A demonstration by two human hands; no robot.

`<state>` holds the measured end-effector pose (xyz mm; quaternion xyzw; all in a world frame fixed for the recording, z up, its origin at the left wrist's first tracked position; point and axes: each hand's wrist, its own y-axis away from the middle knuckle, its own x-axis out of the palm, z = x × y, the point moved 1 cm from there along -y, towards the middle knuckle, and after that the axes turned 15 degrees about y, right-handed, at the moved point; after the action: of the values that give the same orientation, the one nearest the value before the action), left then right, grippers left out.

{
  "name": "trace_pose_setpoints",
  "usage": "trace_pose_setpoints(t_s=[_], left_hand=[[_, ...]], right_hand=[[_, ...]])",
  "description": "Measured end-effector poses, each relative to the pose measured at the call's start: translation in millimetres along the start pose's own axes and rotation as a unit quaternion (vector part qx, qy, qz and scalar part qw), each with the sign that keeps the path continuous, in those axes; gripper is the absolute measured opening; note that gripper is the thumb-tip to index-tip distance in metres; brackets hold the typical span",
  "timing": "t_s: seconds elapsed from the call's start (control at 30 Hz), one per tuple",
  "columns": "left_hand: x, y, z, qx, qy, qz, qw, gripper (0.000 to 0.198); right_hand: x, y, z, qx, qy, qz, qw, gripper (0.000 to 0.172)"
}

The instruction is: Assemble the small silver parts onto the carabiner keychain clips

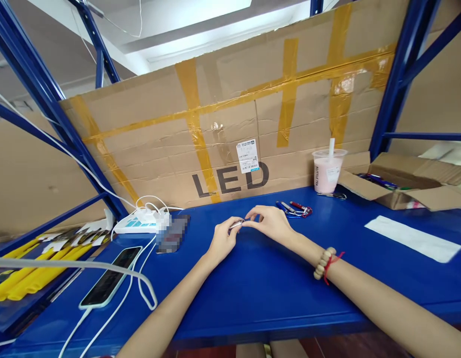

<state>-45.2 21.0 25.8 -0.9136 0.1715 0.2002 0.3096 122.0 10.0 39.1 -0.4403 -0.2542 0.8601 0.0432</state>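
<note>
Over the middle of the blue table (223,293), my left hand (223,237) is closed on a small silvery cylinder (235,225). My right hand (269,223) meets it from the right, thumb and forefinger pinched at the cylinder's right end. What those right fingertips grip is too small to make out. Just beyond my right hand lie a few small blue, silver and red pieces with metal clips (295,209). A beaded bracelet with a red string (325,263) is on my right wrist.
A pink drink cup (327,171) and an open carton (398,186) stand back right, a white strip (413,238) before them. Left are a power strip (137,222), a cabled phone (113,278) and yellow-handled items (40,273). Cardboard (159,159) walls the back.
</note>
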Motion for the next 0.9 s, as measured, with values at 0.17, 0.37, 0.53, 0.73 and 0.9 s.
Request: trace_pose_setpoints(t_s=[0.17, 0.37, 0.53, 0.73, 0.9], left_hand=[[2.7, 0.3, -3.2, -0.04, 0.028, 0.031, 0.998, 0.021], [2.5, 3.2, -6.4, -0.057, 0.076, 0.08, 0.992, 0.018], [4.8, 9.2, -1.8, -0.075, 0.113, 0.084, 0.987, 0.011], [5.0, 12.0, -2.0, -0.038, 0.115, 0.033, 0.992, 0.016], [-2.2, 10.4, -3.8, 0.018, 0.03, 0.031, 0.999, 0.013]], right_hand=[[-8.6, 0.3, -3.5, -0.186, 0.126, -0.037, 0.974, 0.02], [-12.9, 0.0, -6.8, -0.209, 0.132, -0.028, 0.969, 0.018], [-8.3, 2.7, -7.6, -0.197, 0.095, -0.006, 0.976, 0.02], [2.2, 4.7, -3.6, -0.063, -0.044, 0.006, 0.997, 0.023], [10.1, 10.3, 3.1, 0.139, -0.202, 0.139, 0.96, 0.037]])
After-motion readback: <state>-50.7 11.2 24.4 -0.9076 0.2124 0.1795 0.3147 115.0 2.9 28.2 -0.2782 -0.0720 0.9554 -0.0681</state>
